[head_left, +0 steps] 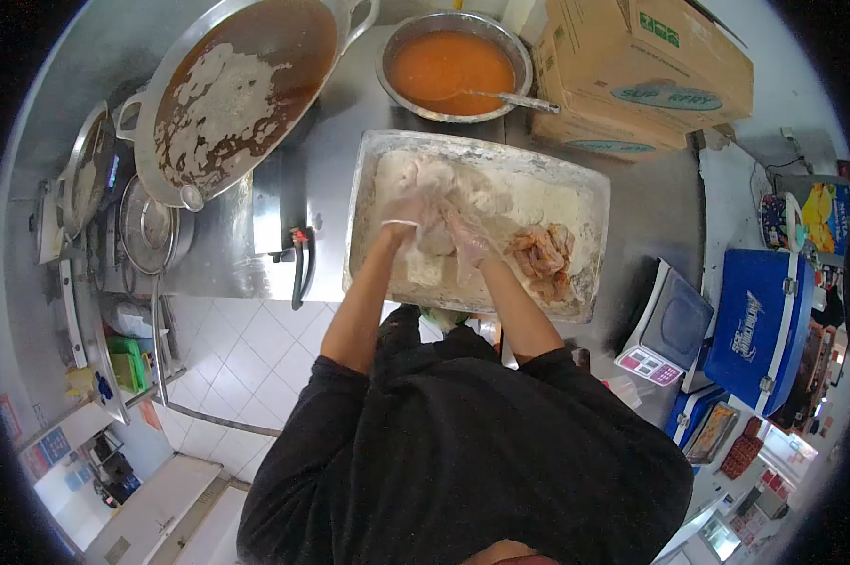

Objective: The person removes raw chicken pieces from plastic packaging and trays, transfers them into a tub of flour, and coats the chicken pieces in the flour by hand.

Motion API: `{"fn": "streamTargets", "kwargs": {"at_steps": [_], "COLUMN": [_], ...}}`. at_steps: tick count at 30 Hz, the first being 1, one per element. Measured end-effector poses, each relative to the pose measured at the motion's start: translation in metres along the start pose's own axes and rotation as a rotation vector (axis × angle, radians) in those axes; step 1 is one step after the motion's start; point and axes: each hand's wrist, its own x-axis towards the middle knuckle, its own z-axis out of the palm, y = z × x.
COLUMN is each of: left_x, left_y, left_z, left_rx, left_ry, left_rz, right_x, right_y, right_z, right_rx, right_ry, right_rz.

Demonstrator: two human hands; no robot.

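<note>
A large rectangular metal tray (602, 221) holds white flour (561, 193). Both my hands are inside it, in thin clear plastic gloves. My left hand (408, 209) is at the left part of the tray, against flour-coated pieces (425, 179) heaped there. Close beside it, my right hand (467, 237) reaches into the same floury heap. Flour and blur hide the fingers of both hands, so I cannot tell what they grip. Uncoated, reddish-brown seasoned chicken pieces (542, 259) lie piled at the tray's right, apart from my hands.
Behind the tray stands a metal bowl (453, 66) of orange liquid with a ladle (514, 99) in it. A big wok (246, 94) of foamy brown oil is at the upper left. Cardboard boxes (641, 66), a scale (667, 320) and a blue cooler (759, 330) are to the right.
</note>
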Motion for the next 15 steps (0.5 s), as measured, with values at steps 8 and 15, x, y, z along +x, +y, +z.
{"fn": "streamTargets", "kwargs": {"at_steps": [8, 15], "left_x": [-0.082, -0.096], "left_y": [0.062, 0.048], "left_z": [-0.033, 0.038], "left_rx": [0.255, 0.381], "left_ry": [-0.188, 0.417], "left_rz": [-0.320, -0.296], "right_x": [-0.039, 0.010], "right_y": [-0.093, -0.056], "right_z": [-0.027, -0.064], "right_rx": [-0.895, -0.938], "right_ry": [0.624, 0.569], "right_rz": [-0.177, -0.401]}}
